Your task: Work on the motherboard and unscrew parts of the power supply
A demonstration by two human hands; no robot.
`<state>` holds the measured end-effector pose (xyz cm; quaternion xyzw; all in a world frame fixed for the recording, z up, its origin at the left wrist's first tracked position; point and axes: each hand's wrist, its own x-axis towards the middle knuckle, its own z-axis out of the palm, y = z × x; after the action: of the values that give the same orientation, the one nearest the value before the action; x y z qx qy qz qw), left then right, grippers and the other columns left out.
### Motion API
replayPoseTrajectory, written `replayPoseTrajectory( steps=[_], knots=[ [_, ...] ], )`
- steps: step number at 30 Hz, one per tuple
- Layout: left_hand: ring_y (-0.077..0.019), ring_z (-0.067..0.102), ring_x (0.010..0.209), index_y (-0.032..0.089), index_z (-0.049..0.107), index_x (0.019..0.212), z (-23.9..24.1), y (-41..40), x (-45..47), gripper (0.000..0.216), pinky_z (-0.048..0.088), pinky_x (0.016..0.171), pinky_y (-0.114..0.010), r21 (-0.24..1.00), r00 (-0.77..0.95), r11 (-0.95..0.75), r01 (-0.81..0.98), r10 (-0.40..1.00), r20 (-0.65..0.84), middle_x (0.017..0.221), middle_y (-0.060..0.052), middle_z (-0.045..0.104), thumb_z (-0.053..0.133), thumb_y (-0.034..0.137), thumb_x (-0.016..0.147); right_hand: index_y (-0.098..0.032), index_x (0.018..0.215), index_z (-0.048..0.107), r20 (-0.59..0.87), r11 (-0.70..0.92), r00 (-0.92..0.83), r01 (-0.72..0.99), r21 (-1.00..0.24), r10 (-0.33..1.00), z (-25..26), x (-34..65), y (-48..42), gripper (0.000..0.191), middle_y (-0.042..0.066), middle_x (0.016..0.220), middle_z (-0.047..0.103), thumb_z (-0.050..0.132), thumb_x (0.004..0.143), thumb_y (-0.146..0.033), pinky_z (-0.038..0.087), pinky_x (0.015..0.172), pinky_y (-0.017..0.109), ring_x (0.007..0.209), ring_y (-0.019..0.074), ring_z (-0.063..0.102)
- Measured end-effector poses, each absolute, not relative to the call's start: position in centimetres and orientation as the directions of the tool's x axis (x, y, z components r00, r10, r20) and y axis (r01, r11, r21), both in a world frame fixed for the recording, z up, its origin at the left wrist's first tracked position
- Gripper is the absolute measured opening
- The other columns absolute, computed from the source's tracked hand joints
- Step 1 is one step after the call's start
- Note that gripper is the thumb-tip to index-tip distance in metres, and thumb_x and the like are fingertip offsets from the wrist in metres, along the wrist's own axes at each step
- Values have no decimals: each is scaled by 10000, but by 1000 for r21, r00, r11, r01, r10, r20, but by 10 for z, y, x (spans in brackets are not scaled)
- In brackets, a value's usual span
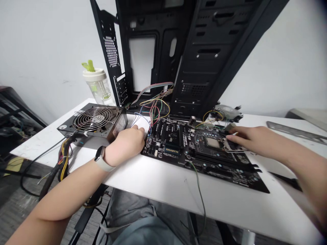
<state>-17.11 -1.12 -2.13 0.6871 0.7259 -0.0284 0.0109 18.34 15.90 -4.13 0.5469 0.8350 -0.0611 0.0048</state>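
A black Gigabyte motherboard (187,149) lies on the white table, its CPU (213,143) showing in the socket. My left hand (129,144), with a watch on the wrist, is closed at the board's left edge. Its fingertips are hidden, so what they hold cannot be made out. Thin coloured wires (153,110) run down beside these fingers to the board's left corner. At the opposite end, my right hand (244,136) has thumb and fingers closed on the board's edge, at the connectors beside the CPU socket. The raised metal socket frame sits under its fingers.
Behind the board stands an open black computer case (158,51). A power supply (95,119) with bundled cables is at the left, near a lidded clear cup (98,85). A cooler fan (227,112) lies behind the board; a metal strip (296,131) is at the right. A green wire (200,190) hangs over the front edge.
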Motion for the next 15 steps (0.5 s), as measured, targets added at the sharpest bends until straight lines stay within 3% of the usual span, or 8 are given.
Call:
replayPoseTrajectory(
  steps=[8,15],
  knots=[
    [-267,698,813,101,545,1085,-23,-11,-178,303,508,723,-363,39,4,-3,999,999,-39,928,-187,698,298,166,923,-260,994,698,-20,343,-353,921,-185,936,-30,179,151,446,75,788,715,474,809,-598,474,757,398,695,247,638],
    [-311,708,863,131,516,1059,-20,-13,-172,269,508,732,-386,67,-28,30,997,999,-32,959,-179,709,314,216,903,-236,926,723,49,127,-118,952,-278,992,-13,168,139,460,95,796,699,506,726,-589,447,763,401,779,277,638]
  ],
)
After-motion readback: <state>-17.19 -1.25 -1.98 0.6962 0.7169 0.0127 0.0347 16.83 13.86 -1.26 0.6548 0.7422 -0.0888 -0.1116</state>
